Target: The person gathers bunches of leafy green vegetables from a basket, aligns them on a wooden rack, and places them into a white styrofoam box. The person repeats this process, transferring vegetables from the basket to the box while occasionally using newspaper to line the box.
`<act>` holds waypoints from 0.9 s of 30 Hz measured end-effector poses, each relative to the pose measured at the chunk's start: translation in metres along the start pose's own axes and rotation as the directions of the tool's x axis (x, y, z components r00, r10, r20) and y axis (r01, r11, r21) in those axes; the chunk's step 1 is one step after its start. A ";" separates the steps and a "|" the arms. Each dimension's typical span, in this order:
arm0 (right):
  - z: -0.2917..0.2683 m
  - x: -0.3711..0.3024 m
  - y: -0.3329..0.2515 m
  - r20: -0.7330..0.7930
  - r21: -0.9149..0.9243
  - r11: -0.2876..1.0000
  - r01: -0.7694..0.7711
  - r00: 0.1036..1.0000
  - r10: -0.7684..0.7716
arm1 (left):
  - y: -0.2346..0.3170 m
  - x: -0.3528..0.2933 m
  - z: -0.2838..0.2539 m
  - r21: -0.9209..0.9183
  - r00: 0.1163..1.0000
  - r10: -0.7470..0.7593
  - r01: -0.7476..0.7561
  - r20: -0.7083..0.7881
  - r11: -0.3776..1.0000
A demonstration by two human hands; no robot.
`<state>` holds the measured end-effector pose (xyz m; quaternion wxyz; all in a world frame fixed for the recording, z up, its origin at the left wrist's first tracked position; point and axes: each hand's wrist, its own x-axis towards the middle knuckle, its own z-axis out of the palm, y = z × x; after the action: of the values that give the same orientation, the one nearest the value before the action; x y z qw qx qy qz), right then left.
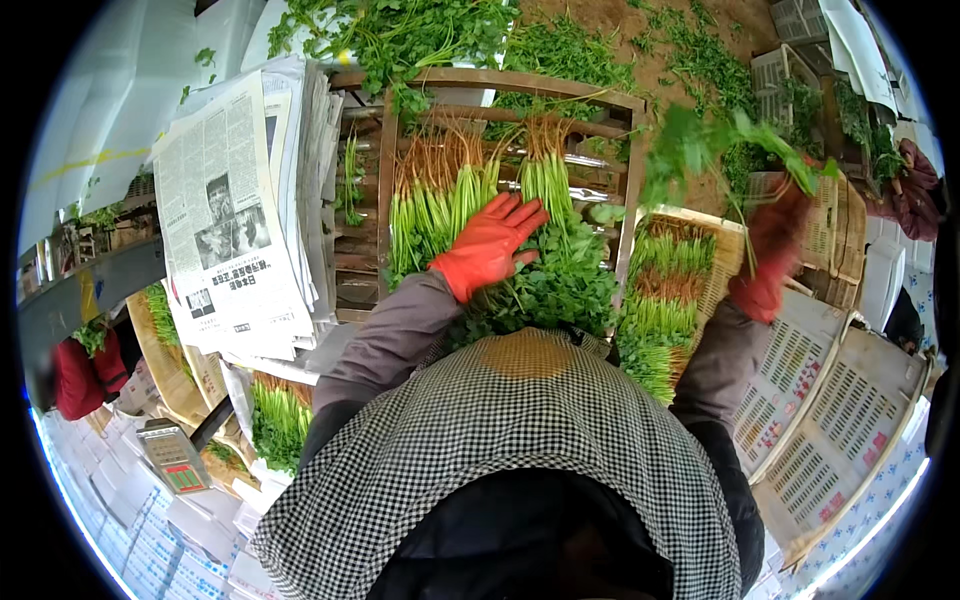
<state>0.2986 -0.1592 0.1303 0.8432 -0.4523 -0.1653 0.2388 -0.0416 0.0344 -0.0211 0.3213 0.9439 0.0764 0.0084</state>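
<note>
Green-stalked celery-like bunches (pixel 424 215) with brown roots lie side by side in a brown frame (pixel 385 200) before me, roots toward the far side and leaves toward me. Gloved in red, my left hand (pixel 492 240) rests on the stalks and leaves with its fingers spread, gripping nothing. My right hand (pixel 768 255), also red-gloved, is raised at the right and smeared by motion. Loose leafy greens (pixel 700 150) trail through the air from its fingers, which seem closed on the stems; the fingers themselves are blurred.
Left of the frame stands a stack of newspapers (pixel 225 220). A crate of bundled celery (pixel 660 300) is close at the right, beside pale plastic crates (pixel 840 420). More greens (pixel 400 40) are heaped beyond the frame. A scale-like device (pixel 172 458) sits lower left.
</note>
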 end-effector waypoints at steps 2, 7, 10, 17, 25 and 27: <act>0.005 -0.031 0.066 0.223 -0.284 0.939 -0.192 0.940 0.260 | 0.008 -0.002 -0.006 -0.005 0.996 0.017 -0.017 -0.082 1.000; 0.034 -0.069 0.155 0.263 -0.956 0.112 0.273 0.617 0.742 | 0.046 0.025 0.005 -0.102 0.983 0.153 -0.163 -0.102 0.981; 0.042 -0.019 0.167 0.053 -0.998 0.052 0.018 0.592 0.805 | 0.036 0.017 0.051 -0.027 0.970 0.229 -0.232 -0.087 0.972; -0.008 0.090 0.180 0.167 -0.310 0.846 -0.435 0.851 0.499 | 0.038 0.017 0.049 -0.076 0.968 0.231 -0.238 -0.095 0.968; 0.075 -0.057 0.295 0.335 -0.935 0.143 0.324 0.940 0.063 | 0.036 0.023 0.053 -0.127 0.909 0.389 -0.408 -0.149 0.904; 0.059 -0.035 0.282 0.121 -0.951 0.310 -0.002 0.918 0.377 | 0.038 0.016 0.008 -0.403 0.946 0.249 -0.314 -0.206 0.859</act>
<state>0.1689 -0.0043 -0.0775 0.3529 -0.8242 -0.3519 0.2690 -0.0197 0.0025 -0.0048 0.5106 0.8470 -0.0430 0.1416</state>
